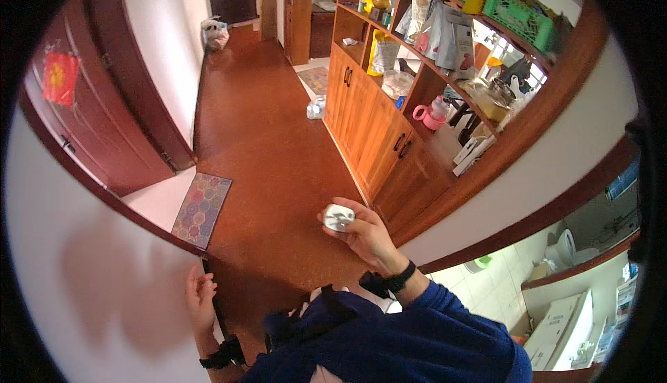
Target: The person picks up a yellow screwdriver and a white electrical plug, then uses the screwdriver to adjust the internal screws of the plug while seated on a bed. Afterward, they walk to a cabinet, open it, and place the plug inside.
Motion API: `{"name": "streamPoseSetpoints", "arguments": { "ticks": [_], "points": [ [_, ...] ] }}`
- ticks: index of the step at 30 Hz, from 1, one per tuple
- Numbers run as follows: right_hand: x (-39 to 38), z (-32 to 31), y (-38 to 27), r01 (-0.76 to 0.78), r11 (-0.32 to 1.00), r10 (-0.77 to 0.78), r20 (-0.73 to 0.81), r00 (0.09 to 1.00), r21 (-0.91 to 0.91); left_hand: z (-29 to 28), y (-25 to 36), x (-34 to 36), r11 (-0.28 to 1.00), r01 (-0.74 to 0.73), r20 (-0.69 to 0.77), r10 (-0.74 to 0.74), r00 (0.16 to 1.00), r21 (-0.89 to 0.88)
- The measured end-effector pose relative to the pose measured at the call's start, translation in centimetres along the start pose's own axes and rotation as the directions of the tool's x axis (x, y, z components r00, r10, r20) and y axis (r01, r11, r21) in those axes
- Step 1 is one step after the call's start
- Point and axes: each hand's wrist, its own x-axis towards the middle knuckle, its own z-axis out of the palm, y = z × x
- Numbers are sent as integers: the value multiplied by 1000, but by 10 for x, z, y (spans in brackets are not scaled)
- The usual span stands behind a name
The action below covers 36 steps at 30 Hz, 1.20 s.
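Observation:
My right hand (372,242) is raised ahead of me above the reddish-brown floor, its fingers and thumb closed on a small white rounded object (338,218). The object's upper face looks shiny, with grey marks; its exact kind does not show. Low beside the white wall, my left hand (201,298) hangs with nothing in it, its fingers slightly bent and apart. Dark bands circle both wrists, and a dark blue sleeve covers my right arm.
A wooden cabinet (361,115) with open shelves lines the right side, holding bags, a pink jug (432,115) and a green basket (517,20). A patterned mat (201,210) lies by the dark red door (104,112). Plastic bags (215,34) stand farther down the corridor. Right is a tiled bathroom.

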Motion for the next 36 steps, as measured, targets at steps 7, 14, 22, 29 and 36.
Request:
{"name": "streamPoseSetpoints", "arguments": {
  "ticks": [7,14,22,29,36],
  "points": [
    [190,25,-12,-58,998,58,25,998,22,-5,-4,162,1000,23,-98,-23,995,-4],
    [363,43,-6,30,999,-29,-54,998,16,-1,6,391,999,-41,110,38,993,23],
    [552,55,-23,104,994,-101,-107,989,30,39,43,627,996,-81,278,70,958,27],
    [750,30,-40,66,996,-57,-127,990,62,75,31,777,969,-61,298,-13,955,241],
    [946,46,-83,45,999,-45,47,998,2,75,46,915,970,-42,189,-4,982,240]
  ]
}}
